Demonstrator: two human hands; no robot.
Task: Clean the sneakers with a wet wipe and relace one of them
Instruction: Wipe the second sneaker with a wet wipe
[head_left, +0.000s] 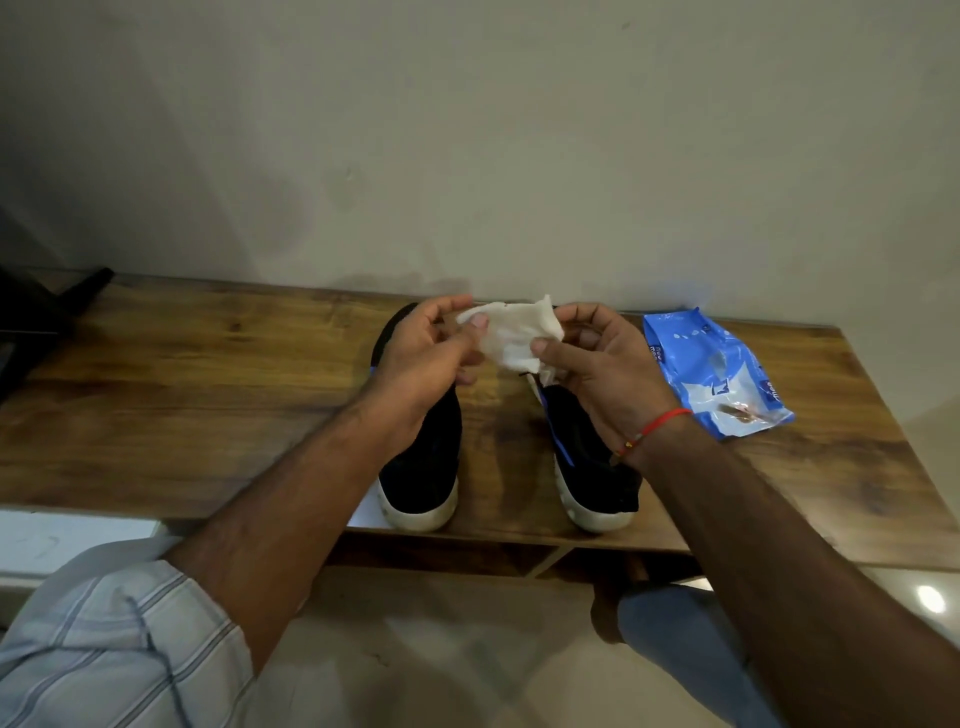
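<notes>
A: How many sneakers?

B: Two. The left sneaker (423, 457) and the right sneaker (592, 467) stand side by side on the bench (208, 395), apart from each other, white-soled ends toward the near edge. Both are black, and the right one shows a blue stripe

A: And wipes?

B: One wipe (514, 335), white and crumpled, held in the air above the far ends of the sneakers. One blue pack (711, 371) lies flat on the bench to the right of the right sneaker, not touching it

A: Who holds the wipe?

B: Both hands. The left hand (431, 358) pinches its left edge between thumb and curled fingers; the right hand (602, 364) pinches its right edge the same way, thumb on the near face. A red thread (657, 423) goes round the right wrist

A: What blocks the view?

B: The hands and forearms cover the middle and far parts of both sneakers, so I cannot tell how the laces stand. A striped sleeve (119, 649) fills the lower left corner

A: Anything else around?

B: A dark object (47, 312) at the bench's far left, too dim to name. A plain wall (467, 130) rises behind the bench, a pale floor (441, 649) lies below it, and a blue-clad knee (680, 629) shows at the lower right
</notes>
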